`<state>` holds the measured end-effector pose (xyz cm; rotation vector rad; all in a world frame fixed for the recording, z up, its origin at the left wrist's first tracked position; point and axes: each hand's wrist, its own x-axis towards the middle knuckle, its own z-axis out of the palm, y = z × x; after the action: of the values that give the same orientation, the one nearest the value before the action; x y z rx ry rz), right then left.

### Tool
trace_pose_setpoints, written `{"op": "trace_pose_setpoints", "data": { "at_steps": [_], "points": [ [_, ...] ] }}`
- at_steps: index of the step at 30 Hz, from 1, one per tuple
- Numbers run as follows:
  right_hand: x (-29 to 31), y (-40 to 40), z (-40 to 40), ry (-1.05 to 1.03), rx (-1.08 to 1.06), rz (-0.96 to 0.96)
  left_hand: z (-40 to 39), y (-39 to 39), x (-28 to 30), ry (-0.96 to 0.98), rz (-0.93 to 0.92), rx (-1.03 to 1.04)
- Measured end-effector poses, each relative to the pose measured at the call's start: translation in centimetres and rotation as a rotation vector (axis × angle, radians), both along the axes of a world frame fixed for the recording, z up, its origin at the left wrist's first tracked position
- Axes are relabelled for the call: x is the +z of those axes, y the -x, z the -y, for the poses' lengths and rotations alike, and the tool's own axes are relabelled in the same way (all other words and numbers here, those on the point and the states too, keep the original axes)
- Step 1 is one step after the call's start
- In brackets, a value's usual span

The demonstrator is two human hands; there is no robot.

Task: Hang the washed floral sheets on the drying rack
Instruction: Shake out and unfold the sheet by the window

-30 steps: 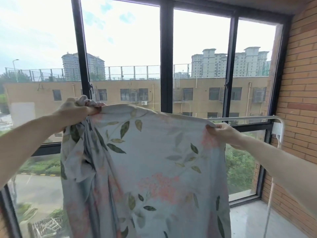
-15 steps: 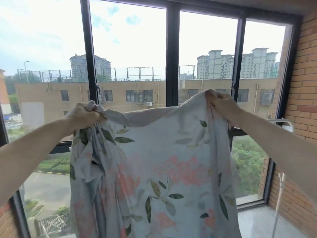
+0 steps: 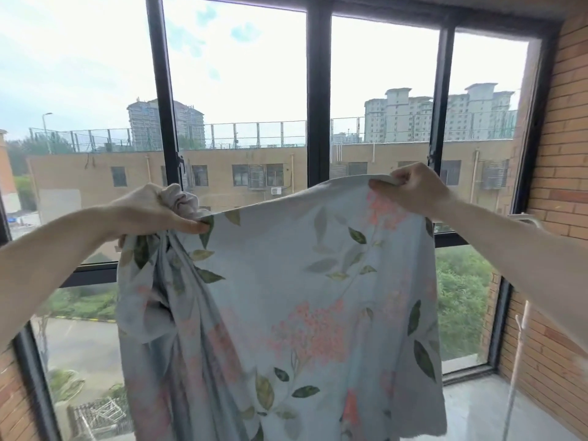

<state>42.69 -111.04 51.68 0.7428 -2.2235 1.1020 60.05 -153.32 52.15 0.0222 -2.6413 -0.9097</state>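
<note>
Floral sheet (image 3: pixel 286 297) in both raised hands

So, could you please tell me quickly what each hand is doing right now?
Left hand: grips a bunched top corner of the floral sheet.
Right hand: pinches its top edge.

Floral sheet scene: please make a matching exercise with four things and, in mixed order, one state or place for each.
Things:
1. left hand
2. right hand
3. floral sheet
4. brick wall

States or places:
A. hangs between both hands
B. pinches a flat top edge
C. stands at the far right
D. grips bunched fabric

Pairs: 1-D, 2-B, 3-A, 4-C
</note>
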Motion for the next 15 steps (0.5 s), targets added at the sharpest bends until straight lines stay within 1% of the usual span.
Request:
{"op": "trace_pose_setpoints", "data": {
  "at_steps": [3,5,7,9,11,13,15],
  "points": [
    [-0.7,-0.3,-0.6,-0.1,-0.003,0.019,-0.1,0.3,-0.4,-0.114,-0.004,-0.024],
    [-1.2,-0.5,-0.9,-0.219,-0.003,0.087,0.5,1.2,-1.0,-0.139,-0.059,0.017],
    [-2.1,0.0,-1.7,-0.363,-0.05,0.143,0.6,1.7,-1.1,-0.186,-0.132,0.068],
    [-3.2,0.4,-2.5,-0.511,-0.083,0.24,0.1,1.9,-1.1,-0.249,-0.203,0.115],
    [-4.6,1.1,-3.4,-0.609,-0.12,0.328,-0.4,1.8,-1.0,-0.304,-0.247,0.138],
    [-5.9,1.2,-4.2,-0.648,-0.19,0.337,-0.5,1.8,-0.9,-0.328,-0.236,0.118],
    [-6.9,1.4,-4.9,-0.589,-0.214,0.322,-0.6,1.8,-0.9,-0.334,-0.198,0.085]
  ]
}}
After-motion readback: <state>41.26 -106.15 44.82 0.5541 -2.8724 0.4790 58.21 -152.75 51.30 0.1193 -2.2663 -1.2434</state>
